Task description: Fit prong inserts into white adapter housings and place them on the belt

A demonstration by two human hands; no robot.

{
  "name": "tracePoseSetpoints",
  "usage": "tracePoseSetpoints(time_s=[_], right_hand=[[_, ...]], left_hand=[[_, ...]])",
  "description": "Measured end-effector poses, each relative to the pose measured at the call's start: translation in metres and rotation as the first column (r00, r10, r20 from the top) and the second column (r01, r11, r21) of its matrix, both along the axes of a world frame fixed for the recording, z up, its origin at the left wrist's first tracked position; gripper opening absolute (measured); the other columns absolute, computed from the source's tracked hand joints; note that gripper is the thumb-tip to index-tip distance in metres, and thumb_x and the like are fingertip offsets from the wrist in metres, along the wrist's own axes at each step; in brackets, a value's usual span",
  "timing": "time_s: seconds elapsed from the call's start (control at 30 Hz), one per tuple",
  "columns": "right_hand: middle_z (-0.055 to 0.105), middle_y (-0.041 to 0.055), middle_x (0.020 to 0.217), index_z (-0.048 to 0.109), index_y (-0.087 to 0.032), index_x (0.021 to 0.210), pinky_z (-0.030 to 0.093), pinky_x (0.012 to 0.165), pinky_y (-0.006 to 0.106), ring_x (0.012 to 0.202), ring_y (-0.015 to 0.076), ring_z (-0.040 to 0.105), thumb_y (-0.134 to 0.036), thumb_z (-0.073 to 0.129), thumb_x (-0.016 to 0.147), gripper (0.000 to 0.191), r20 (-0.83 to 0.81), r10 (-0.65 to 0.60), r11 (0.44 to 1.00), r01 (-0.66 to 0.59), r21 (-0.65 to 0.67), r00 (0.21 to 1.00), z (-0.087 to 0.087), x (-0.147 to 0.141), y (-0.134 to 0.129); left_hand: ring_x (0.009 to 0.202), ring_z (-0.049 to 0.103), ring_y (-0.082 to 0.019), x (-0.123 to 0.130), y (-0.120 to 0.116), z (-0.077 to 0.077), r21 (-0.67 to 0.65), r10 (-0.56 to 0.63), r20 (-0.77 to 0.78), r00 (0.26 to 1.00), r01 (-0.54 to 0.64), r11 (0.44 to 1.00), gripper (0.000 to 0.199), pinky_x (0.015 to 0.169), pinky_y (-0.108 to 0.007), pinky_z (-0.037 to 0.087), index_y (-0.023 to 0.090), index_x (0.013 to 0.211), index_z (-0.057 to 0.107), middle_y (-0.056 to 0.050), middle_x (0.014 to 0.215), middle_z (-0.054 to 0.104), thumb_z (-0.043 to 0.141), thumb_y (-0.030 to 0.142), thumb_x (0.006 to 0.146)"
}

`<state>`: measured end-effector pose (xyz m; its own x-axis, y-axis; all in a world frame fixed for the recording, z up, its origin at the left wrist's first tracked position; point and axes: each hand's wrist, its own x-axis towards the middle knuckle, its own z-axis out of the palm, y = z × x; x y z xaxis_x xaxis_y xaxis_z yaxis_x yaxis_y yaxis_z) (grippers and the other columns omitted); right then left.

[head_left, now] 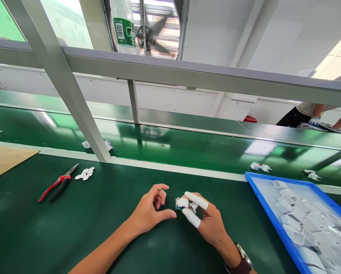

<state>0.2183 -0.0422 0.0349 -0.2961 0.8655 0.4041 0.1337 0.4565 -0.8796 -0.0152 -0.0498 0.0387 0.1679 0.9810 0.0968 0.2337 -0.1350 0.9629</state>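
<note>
My right hand, with white covers on thumb and index finger and a watch at the wrist, pinches a small white part with a bit of circuit board showing at its left end. To its left, my left hand is held with fingers curled and thumb apart, and nothing shows between them. A short gap separates the left hand from the part. Both hands are over the dark green table.
Red-handled pliers and white flat pieces lie at left, near cardboard. A blue-rimmed tray of white housings is at right. Behind runs a green belt with small white parts; a person is beyond.
</note>
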Motion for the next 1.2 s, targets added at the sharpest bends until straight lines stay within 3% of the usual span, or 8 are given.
tracePoseSetpoints(time_s=[0.1, 0.2, 0.43, 0.7, 0.87, 0.97, 1.07, 1.2], right_hand=[[0.078, 0.0081, 0.107, 0.071, -0.025, 0.126, 0.061, 0.090, 0.044, 0.094, 0.0246, 0.074, -0.035, 0.078, 0.086, 0.042, -0.186, -0.141, 0.972, 0.100, -0.214, 0.972, -0.007, 0.003, 0.003], [0.079, 0.0088, 0.104, 0.076, -0.024, 0.115, 0.062, 0.090, 0.046, 0.095, 0.0270, 0.075, -0.036, 0.083, 0.081, 0.037, -0.245, -0.153, 0.946, 0.070, -0.317, 0.957, -0.009, 0.005, 0.005], [0.076, 0.0075, 0.114, 0.079, -0.027, 0.110, 0.066, 0.071, 0.036, 0.101, 0.0264, 0.072, -0.030, 0.084, 0.079, 0.031, -0.240, -0.149, 0.981, 0.112, -0.160, 0.959, -0.009, 0.002, 0.004], [0.078, 0.0087, 0.112, 0.076, -0.026, 0.116, 0.065, 0.086, 0.043, 0.098, 0.0272, 0.075, -0.035, 0.079, 0.085, 0.032, -0.241, -0.119, 0.978, 0.072, -0.195, 0.963, -0.014, -0.003, 0.002], [0.078, 0.0109, 0.111, 0.071, -0.024, 0.123, 0.065, 0.080, 0.041, 0.097, 0.0285, 0.076, -0.037, 0.085, 0.079, 0.049, -0.266, -0.159, 0.960, 0.086, -0.268, 0.951, -0.015, -0.004, 0.000], [0.079, 0.0085, 0.107, 0.070, -0.026, 0.125, 0.064, 0.072, 0.036, 0.088, 0.0243, 0.075, -0.028, 0.080, 0.084, 0.043, -0.156, -0.172, 0.980, 0.153, -0.124, 0.973, -0.009, -0.004, -0.005], [0.077, 0.0053, 0.106, 0.070, -0.032, 0.125, 0.061, 0.063, 0.033, 0.077, 0.0196, 0.071, -0.014, 0.073, 0.086, 0.042, -0.023, -0.128, 0.971, 0.130, 0.201, 0.991, 0.003, -0.006, -0.011], [0.074, 0.0051, 0.110, 0.057, -0.038, 0.142, 0.062, 0.082, 0.041, 0.093, 0.0243, 0.072, -0.003, 0.067, 0.087, 0.066, 0.091, -0.145, 0.888, 0.088, 0.452, 0.985, 0.010, -0.009, -0.016]], left_hand=[[0.099, 0.065, -0.023, -0.014, 0.010, -0.008, 0.254, 0.222, -0.322, 0.920, -0.142, 0.957, 0.064, 0.089, -0.042, 0.058, 0.026, 0.128, 0.058, -0.005, 0.116, 0.064, 0.088, 0.035, 0.071], [0.112, 0.065, -0.026, -0.018, 0.016, -0.020, 0.303, 0.185, -0.431, 0.883, -0.051, 0.952, 0.041, 0.099, -0.048, 0.056, 0.025, 0.120, 0.062, -0.006, 0.120, 0.067, 0.076, 0.023, 0.081], [0.114, 0.064, -0.020, -0.003, 0.007, -0.018, 0.434, 0.088, -0.289, 0.953, 0.049, 0.900, 0.033, 0.101, -0.040, 0.056, 0.027, 0.128, 0.059, -0.008, 0.124, 0.062, 0.053, 0.016, 0.097], [0.094, 0.068, -0.018, 0.002, -0.002, -0.009, 0.473, 0.084, -0.216, 0.973, 0.029, 0.881, 0.037, 0.080, -0.032, 0.062, 0.029, 0.127, 0.062, -0.006, 0.115, 0.061, 0.068, 0.019, 0.092], [0.122, 0.064, -0.023, 0.004, -0.004, -0.010, 0.534, 0.113, -0.208, 0.972, 0.016, 0.845, 0.036, 0.100, -0.039, 0.058, 0.028, 0.129, 0.059, -0.009, 0.136, 0.062, 0.062, 0.015, 0.095], [0.115, 0.067, -0.020, 0.006, -0.005, -0.010, 0.539, 0.099, -0.191, 0.977, 0.020, 0.842, 0.035, 0.090, -0.034, 0.061, 0.027, 0.129, 0.057, -0.009, 0.135, 0.065, 0.056, 0.013, 0.098], [0.088, 0.071, -0.016, 0.008, -0.007, -0.011, 0.567, 0.146, -0.173, 0.974, -0.023, 0.823, 0.033, 0.075, -0.029, 0.062, 0.027, 0.126, 0.056, -0.006, 0.121, 0.072, 0.059, 0.013, 0.096], [0.101, 0.072, -0.018, 0.009, -0.009, -0.012, 0.654, 0.198, -0.196, 0.961, -0.022, 0.757, 0.038, 0.087, -0.030, 0.062, 0.026, 0.131, 0.055, -0.006, 0.119, 0.071, 0.061, 0.012, 0.096]])
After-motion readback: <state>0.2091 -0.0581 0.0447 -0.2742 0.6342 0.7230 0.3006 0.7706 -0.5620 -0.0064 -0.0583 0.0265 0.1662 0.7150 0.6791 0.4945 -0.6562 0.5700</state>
